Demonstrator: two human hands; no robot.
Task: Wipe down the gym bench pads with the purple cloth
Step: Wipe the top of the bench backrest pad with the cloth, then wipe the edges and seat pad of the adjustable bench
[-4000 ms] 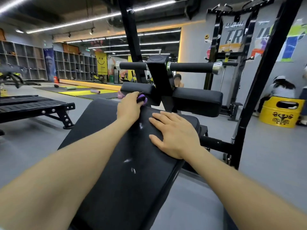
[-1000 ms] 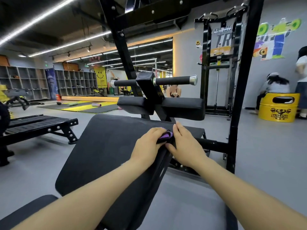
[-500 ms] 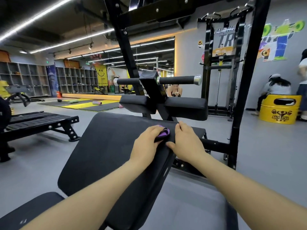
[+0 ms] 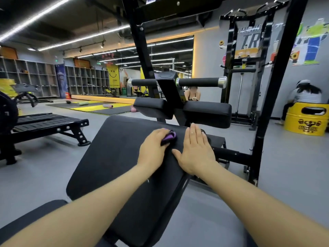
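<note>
I see my left hand (image 4: 153, 145) curled round the purple cloth (image 4: 169, 136), a small crumpled wad of soft fabric, pressing it onto the surface (image 4: 114, 157) near its far right corner. That surface is the long back pad, a broad slab of matte black vinyl with rounded corners, tilted up away from me. My right hand (image 4: 196, 150) lies flat just beside the left one, fingers straight and together, palm down on the pad close to its right edge, holding nothing. Beyond the far edge sit two blocky knee pads (image 4: 207, 113) in the same smooth black vinyl, and above them a cylindrical foam roller bar (image 4: 198, 82) with shiny metal end caps. A black steel upright (image 4: 277, 82) stands close off the right edge, so that side is tight. The pad's left half is bare, with open grey floor (image 4: 44, 166) past its left edge. A yellow drum (image 4: 306, 121) sits well apart at the right wall.
</note>
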